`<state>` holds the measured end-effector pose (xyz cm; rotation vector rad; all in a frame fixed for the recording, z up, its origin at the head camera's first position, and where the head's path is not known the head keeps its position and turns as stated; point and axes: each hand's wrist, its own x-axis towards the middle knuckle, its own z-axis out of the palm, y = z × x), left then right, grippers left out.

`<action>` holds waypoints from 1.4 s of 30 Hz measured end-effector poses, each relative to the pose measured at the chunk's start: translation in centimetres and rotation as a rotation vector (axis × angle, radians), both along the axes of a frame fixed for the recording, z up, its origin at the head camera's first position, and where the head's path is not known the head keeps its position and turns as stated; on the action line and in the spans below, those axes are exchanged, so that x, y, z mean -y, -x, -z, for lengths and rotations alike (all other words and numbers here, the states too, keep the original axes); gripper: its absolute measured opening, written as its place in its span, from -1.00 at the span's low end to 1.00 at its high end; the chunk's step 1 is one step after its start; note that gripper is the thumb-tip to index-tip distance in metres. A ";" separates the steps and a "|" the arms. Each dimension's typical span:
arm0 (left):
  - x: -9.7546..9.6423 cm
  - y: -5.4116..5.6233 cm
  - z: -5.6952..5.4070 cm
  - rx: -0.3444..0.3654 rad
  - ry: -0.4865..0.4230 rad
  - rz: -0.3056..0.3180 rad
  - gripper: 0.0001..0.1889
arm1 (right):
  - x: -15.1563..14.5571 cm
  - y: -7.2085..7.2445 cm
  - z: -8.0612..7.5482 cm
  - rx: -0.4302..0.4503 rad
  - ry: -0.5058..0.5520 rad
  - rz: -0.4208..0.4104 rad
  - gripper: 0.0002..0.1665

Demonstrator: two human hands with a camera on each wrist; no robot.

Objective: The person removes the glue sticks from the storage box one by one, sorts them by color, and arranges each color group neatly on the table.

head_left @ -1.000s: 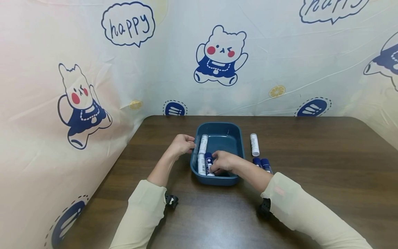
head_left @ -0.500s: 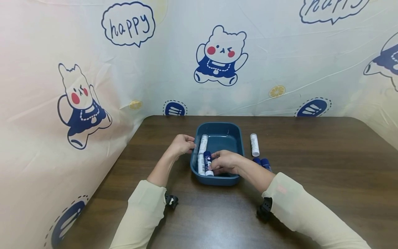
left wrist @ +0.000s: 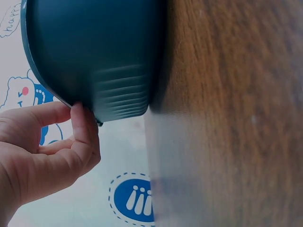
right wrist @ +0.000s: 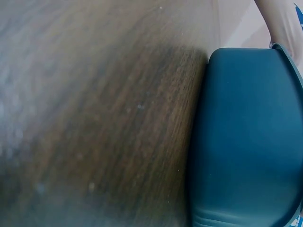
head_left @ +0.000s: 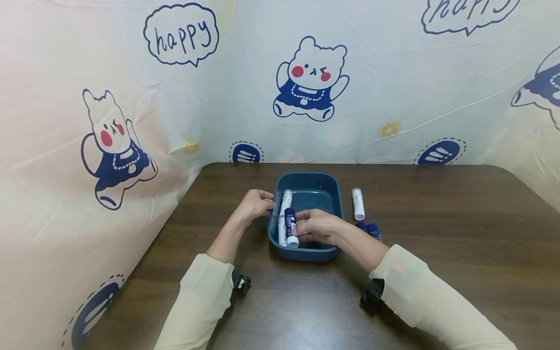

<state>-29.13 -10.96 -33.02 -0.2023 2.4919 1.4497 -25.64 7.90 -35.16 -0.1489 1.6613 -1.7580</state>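
A dark teal plastic bin point(head_left: 306, 254) stands on the table, its side filling much of the right wrist view. My left hand point(head_left: 254, 204) pinches its left rim, thumb and fingertips meeting at the edge in the left wrist view. Over the bin's near left part, my right hand point(head_left: 317, 227) holds a dark blue glue stick point(head_left: 290, 224) with a white end, tilted a little. Two white sticks of similar shape lie end to end along the left wall; the far white stick point(head_left: 286, 200) shows well, while the near white stick point(head_left: 282, 233) is partly covered by the blue one.
Right of the bin, another white stick point(head_left: 358, 204) lies on the brown wooden table point(head_left: 437, 233). Nearer, two blue-ended sticks point(head_left: 374, 230) lie side by side, partly hidden by my right forearm. A patterned cloth point(head_left: 245, 97) hangs behind the table.
The blue glue stick in my right hand has shifted slightly left and away from me, rising over the near white stick. My left hand stays at the rim.
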 end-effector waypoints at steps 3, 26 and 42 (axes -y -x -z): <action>0.0 0.0 0.1 0.001 0.000 -0.004 -0.68 | -0.1 -0.1 -0.1 0.003 0.038 0.003 -0.15; -0.2 0.1 0.2 0.001 0.000 -0.002 -0.69 | -0.6 -0.2 -0.5 -0.031 0.234 0.044 -0.20; 0.0 0.1 0.2 -0.014 -0.004 0.004 -0.67 | -3.6 -1.4 -1.9 -0.099 0.251 0.062 -0.14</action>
